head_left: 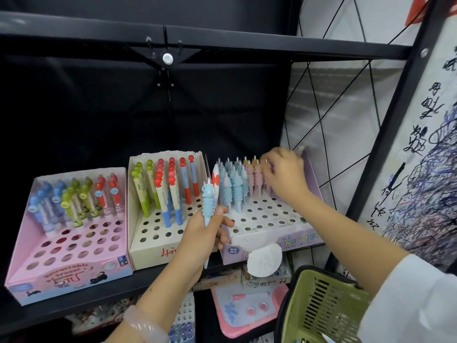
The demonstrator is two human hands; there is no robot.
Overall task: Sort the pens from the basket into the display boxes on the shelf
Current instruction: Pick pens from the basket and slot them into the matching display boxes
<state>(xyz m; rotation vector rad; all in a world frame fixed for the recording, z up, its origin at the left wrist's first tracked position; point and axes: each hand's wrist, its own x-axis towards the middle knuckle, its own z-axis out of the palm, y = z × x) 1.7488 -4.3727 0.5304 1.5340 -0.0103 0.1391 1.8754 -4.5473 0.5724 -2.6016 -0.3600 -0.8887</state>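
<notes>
The left hand (pixel 200 235) is grasping a pale blue unicorn-topped pen (pixel 207 201) upright in its grip, a white and red pen (pixel 215 182) just behind. Right of that grip, the lilac cardboard display box (pixel 277 240) is sitting on the black shelf (pixel 103 293). The right hand (pixel 286 175) is reaching among pink pens (pixel 257 179) at its back; whether this grip is clenched, I cannot tell. Below it, the green plastic basket (pixel 321 310) is hanging.

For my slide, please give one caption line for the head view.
Left hand holds a blue unicorn pen while right hand reaches among pink pens in the unicorn display box.
</notes>
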